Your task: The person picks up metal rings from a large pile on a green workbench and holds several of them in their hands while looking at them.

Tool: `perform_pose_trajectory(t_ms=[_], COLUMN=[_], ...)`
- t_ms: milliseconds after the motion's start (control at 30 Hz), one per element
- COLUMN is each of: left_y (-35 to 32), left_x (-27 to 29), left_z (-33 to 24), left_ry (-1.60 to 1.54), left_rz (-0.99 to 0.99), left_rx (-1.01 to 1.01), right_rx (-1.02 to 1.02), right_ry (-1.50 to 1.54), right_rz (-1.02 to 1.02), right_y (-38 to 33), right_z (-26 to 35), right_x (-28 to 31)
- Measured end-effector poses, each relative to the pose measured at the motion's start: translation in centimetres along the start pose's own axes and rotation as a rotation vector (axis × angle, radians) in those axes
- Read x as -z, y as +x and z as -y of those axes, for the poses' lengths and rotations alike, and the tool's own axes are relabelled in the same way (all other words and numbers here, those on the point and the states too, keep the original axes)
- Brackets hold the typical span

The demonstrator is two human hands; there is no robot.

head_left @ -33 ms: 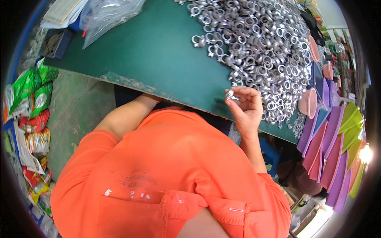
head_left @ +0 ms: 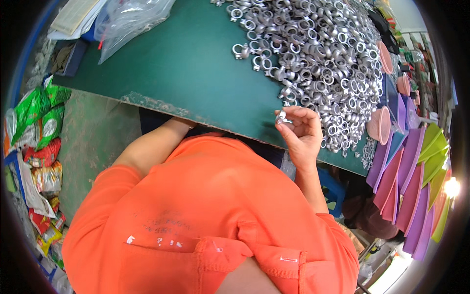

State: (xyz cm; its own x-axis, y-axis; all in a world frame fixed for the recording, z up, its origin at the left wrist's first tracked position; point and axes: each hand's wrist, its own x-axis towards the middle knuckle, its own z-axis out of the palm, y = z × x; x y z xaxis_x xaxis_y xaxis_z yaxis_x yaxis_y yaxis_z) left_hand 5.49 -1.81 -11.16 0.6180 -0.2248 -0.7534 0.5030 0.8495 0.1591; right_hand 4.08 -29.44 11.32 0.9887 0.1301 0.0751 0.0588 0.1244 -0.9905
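Ring fitting (head_left: 281, 117) pinched in my right hand (head_left: 301, 134), at the near edge of the green table (head_left: 186, 68).
Head view: fingertips clamp the small silver piece, just beside the heap of metal rings (head_left: 318, 59). Left hand sits hidden under the table edge; grip unknown. Best to hold the piece by its rim, steady, clear of the heap.

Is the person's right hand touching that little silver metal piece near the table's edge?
Touching. The head view shows the right hand pinching the small silver ring-shaped part between its fingertips, raised just off the green table, beside the big pile of similar metal parts.
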Motion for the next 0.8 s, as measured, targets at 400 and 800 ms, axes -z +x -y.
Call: perform_pose_trajectory(t_ms=[400, 800], left_y=[-18.7, -12.5], left_x=[-10.3, -22.0], left_z=[-5.8, 2.6], left_ry=[1.989, 1.006], left_rz=[0.429, 0.662], left_rx=[-0.189, 0.128], right_rx=[-0.206, 0.076], right_ry=[0.661, -1.075], right_rz=[-0.195, -0.002], right_y=[0.5, -0.7], right_z=[0.1, 1.1], right_x=[5.5, 3.3])
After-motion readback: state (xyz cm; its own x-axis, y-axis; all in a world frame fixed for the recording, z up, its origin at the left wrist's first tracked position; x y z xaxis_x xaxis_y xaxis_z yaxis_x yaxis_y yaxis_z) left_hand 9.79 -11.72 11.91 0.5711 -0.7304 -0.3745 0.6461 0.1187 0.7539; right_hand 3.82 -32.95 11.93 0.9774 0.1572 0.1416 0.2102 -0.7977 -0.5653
